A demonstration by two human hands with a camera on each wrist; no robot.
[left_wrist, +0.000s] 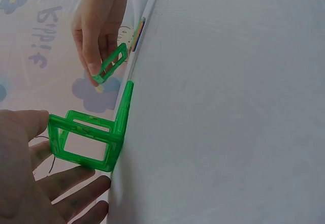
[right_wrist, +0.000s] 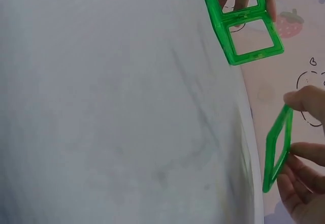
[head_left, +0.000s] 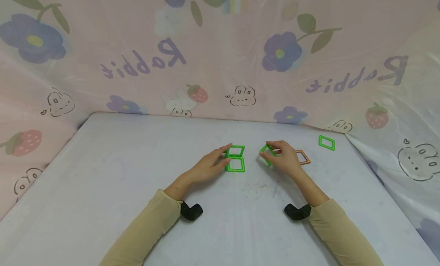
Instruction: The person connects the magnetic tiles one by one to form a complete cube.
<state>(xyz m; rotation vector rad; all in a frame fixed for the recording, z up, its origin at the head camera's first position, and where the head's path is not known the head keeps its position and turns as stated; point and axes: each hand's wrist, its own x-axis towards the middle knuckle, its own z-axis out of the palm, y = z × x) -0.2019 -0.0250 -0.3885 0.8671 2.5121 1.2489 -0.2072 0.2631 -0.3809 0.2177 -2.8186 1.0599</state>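
A person in beige sleeves works with both hands over a white table (head_left: pixel 103 174). Left of the two hands, the left hand (head_left: pixel 206 164) is beside three joined green square tile frames (head_left: pixel 235 158), near the middle of the table: one lies flat, and two stand upright along its left and far sides. Its fingers are spread and mostly straight, and the thumb touches the left upright. The right hand (head_left: pixel 285 157) pinches a single green tile frame (right_wrist: pixel 270 155), held tilted between thumb and fingertips, just right of the joined ones and apart from them; whether it touches the table I cannot tell. An orange tile frame (head_left: pixel 306 156) lies just right of that hand, partly hidden by it. Another green frame (head_left: pixel 326 146) lies farther right, toward the far edge. Behind hangs a pink curtain (head_left: pixel 220 59) printed with flowers, strawberries and rabbits.
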